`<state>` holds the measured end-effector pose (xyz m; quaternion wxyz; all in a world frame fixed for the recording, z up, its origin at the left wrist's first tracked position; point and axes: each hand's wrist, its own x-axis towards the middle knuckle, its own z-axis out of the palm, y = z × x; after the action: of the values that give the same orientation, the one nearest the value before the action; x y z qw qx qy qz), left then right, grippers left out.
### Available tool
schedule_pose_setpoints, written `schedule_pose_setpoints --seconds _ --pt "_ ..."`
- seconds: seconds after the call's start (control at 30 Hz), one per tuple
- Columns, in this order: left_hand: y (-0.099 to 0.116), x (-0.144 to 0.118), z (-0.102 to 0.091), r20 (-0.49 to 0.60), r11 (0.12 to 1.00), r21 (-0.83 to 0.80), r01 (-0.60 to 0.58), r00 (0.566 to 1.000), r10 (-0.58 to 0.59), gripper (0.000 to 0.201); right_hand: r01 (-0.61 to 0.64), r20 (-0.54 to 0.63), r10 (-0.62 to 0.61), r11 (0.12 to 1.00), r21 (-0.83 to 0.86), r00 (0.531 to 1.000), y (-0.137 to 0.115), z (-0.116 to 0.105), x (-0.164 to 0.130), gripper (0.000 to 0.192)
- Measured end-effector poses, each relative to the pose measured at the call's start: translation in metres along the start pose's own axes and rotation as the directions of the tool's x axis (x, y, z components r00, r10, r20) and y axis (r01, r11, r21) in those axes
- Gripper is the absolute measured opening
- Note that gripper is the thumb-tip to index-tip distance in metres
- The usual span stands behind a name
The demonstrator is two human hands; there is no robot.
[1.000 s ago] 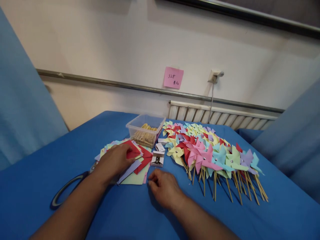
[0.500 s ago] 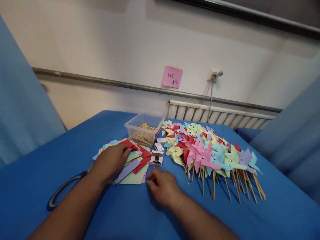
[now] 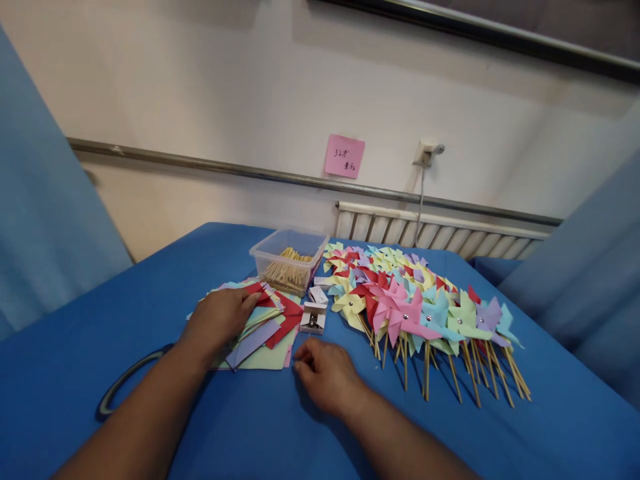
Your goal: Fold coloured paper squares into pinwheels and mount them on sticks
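My left hand [image 3: 220, 319] lies over the left side of a pile of coloured paper, thumb and fingers closed on a piece of red paper [image 3: 261, 295]. Under and beside it fan out a purple paper [image 3: 255, 342], another red sheet [image 3: 286, 321] and pale green sheets [image 3: 270, 360]. My right hand [image 3: 326, 373] rests on the blue cloth with its fingers curled to the thumb; anything between them is too small or hidden to make out. Just beyond it stands an opened small box [image 3: 313, 318] with shiny metal pieces inside. Partly covered by my left forearm is a dark scissors handle [image 3: 125, 387].
A clear plastic box [image 3: 280, 257] of thin wooden sticks [image 3: 287, 270] stands behind the paper. More small white boxes [image 3: 318, 294] sit beside it. Many paper pinwheels [image 3: 413, 317] on sticks cover the right of the blue table [image 3: 240, 427]. A wall with a radiator [image 3: 440, 230] lies behind.
My left hand has shifted slightly left over the pile, and the purple paper under it has slid a little left. My right hand stays in place.
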<state>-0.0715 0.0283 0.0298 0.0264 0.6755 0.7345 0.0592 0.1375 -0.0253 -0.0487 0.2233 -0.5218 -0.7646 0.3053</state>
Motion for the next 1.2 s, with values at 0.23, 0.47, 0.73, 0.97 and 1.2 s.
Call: schedule_pose_setpoints --seconds 0.23,0.47,0.73,0.97,1.2 --pt "-0.005 0.003 0.006 -0.019 1.0 0.005 -0.011 1.0 0.011 0.055 0.001 -0.001 -0.001 1.0 -0.007 1.0 -0.001 0.0 0.0 0.017" --pt "-0.005 0.003 0.007 -0.029 0.999 0.034 -0.039 0.999 0.04 0.047 0.009 -0.009 -0.009 1.0 0.001 1.0 0.001 0.001 0.001 0.017" --pt "-0.005 0.002 0.009 -0.071 1.0 -0.008 -0.006 0.997 0.005 0.047 0.003 -0.005 -0.003 1.0 -0.013 1.0 0.0 0.0 0.0 0.017" --pt "-0.004 -0.001 0.009 -0.14 0.998 -0.052 0.027 0.99 -0.034 0.04 0.003 -0.011 -0.003 1.0 0.007 1.0 0.001 0.001 0.0 0.017" --pt "0.012 -0.012 0.01 -0.386 0.933 -0.36 -0.021 0.914 -0.129 0.037 -0.017 -0.026 0.019 0.997 0.078 0.999 0.003 0.005 0.002 0.017"
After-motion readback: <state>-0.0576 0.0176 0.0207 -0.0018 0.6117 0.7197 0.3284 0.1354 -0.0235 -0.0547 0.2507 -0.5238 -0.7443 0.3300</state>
